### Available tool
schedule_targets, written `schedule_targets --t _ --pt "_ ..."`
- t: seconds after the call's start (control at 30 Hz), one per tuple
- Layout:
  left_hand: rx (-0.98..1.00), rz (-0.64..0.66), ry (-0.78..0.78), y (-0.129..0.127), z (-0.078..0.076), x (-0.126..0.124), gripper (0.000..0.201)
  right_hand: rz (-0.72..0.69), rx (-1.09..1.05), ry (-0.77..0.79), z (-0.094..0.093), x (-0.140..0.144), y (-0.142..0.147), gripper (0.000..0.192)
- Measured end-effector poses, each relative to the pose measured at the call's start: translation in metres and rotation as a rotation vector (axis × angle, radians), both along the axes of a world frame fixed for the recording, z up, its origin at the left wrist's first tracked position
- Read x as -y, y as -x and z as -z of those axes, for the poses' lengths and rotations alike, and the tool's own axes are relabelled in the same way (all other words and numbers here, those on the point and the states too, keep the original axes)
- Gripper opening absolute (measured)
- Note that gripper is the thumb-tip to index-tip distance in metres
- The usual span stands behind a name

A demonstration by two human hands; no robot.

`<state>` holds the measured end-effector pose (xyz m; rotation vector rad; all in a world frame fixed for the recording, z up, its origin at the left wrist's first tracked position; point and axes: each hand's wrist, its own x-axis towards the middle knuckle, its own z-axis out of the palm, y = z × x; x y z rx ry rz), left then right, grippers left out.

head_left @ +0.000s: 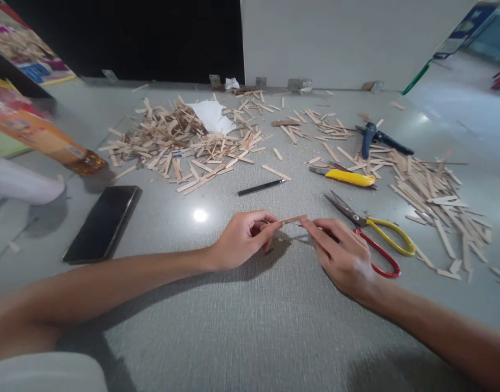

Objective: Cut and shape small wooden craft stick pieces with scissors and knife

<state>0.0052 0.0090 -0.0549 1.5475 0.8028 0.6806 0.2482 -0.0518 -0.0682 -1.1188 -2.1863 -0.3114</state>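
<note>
Between my two hands a short wooden craft stick (292, 219) is held a little above the grey surface. My left hand (244, 239) pinches one end of it between thumb and fingers. At the other end, the fingertips of my right hand (341, 250) close on the stick. Scissors (359, 220) with one yellow and one red handle lie partly open beside my right hand. A black pen-like tool (261, 188) rests just beyond the stick. Farther right lies a yellow utility knife (345, 175).
A large heap of wooden sticks (164, 136) with white paper (213, 116) lies at the back left. More sticks (429, 190) and a dark blue hand tool (378, 140) are at the right. A phone (103, 223) and an orange bottle (49, 136) lie left.
</note>
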Motion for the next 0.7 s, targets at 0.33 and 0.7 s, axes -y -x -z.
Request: schedule_targets --t 0.33,0.7 --pt "-0.016 -0.023 -0.036 -0.0003 0.0025 -0.0007 0.026 -0.027 0.037 0.015 -0.0017 0.0003 0.0007 0.038" --pt "-0.045 -0.02 -0.06 0.0002 0.0036 -0.0006 0.028 -0.013 0.107 0.011 -0.005 0.0001 0.0006 0.036"
